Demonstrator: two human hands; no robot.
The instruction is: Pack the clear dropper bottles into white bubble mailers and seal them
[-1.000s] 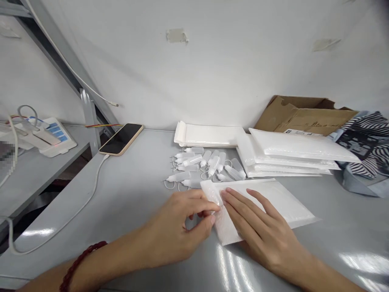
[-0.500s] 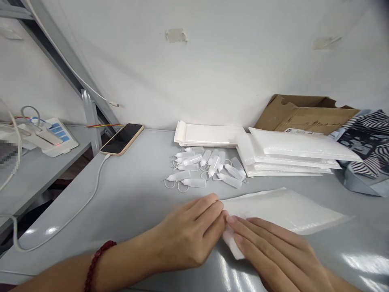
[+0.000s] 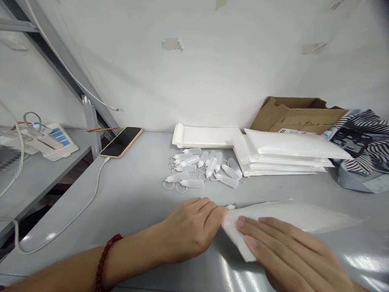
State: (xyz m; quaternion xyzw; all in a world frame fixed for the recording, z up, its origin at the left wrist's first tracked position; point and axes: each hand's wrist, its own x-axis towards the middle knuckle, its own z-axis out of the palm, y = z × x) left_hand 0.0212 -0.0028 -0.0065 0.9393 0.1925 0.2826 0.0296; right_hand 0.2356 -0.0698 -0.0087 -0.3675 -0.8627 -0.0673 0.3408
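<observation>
One white mailer (image 3: pixel 279 213), left end in left grip (image 3: pixel 194 225)

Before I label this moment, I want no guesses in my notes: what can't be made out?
All in the head view:
Left hand: fingertips hidden behind its own knuckles.
White flat envelope: near part covered by the right hand; far right end blurred.
Brown cardboard box: contents hidden by its front wall; dark writing too small to read.
Black-and-white striped cloth: cut off by the right edge.
</observation>
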